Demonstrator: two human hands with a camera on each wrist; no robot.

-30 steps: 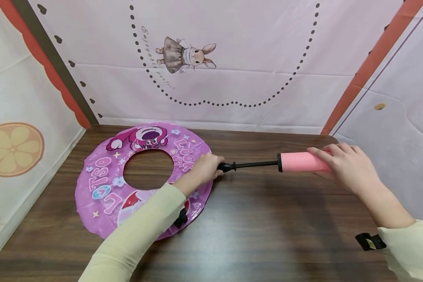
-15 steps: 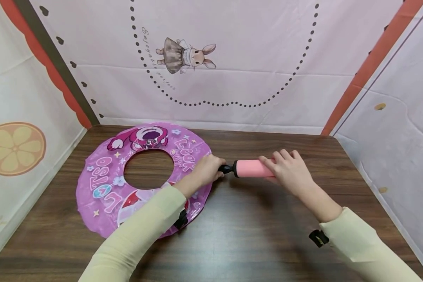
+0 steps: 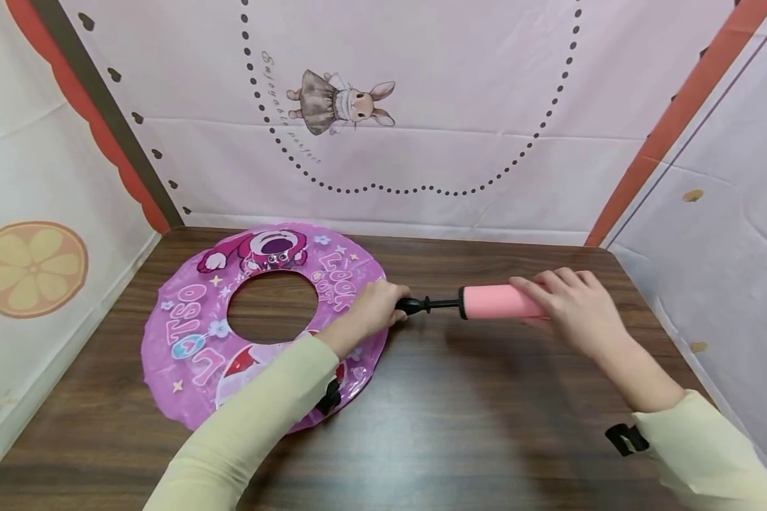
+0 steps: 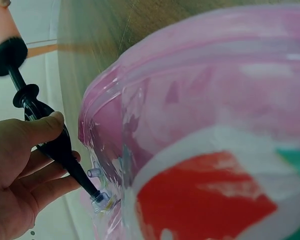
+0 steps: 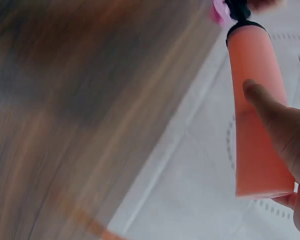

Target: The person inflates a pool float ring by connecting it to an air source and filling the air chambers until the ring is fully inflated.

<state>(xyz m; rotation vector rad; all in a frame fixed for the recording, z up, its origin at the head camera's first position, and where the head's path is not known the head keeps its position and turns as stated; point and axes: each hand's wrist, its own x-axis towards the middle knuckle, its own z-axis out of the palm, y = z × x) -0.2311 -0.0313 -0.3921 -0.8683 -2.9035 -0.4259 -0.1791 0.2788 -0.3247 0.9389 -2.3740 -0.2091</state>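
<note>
A purple printed swim ring (image 3: 185,319), puffed with some air, lies at the left of the table. At its right edge my left hand (image 3: 373,309) grips the black nozzle end (image 4: 60,145) of a hand pump. In the left wrist view the nozzle's tip sits in the ring's clear valve (image 4: 101,201). My right hand (image 3: 572,309) holds the pump's pink barrel (image 3: 495,301), thumb along it in the right wrist view. A short length of black rod (image 3: 444,304) shows between barrel and nozzle end.
The brown wooden table (image 3: 434,426) carries the ring and pump. A pale printed cloth (image 3: 460,92) with a rabbit hangs behind it, and more cloth stands at both sides. Black straps (image 3: 626,440) sit at the sleeves.
My right hand pushed the pink barrel left, up against the nozzle end, then drew it partway back to the right, baring some rod. My left hand stayed at the valve.
</note>
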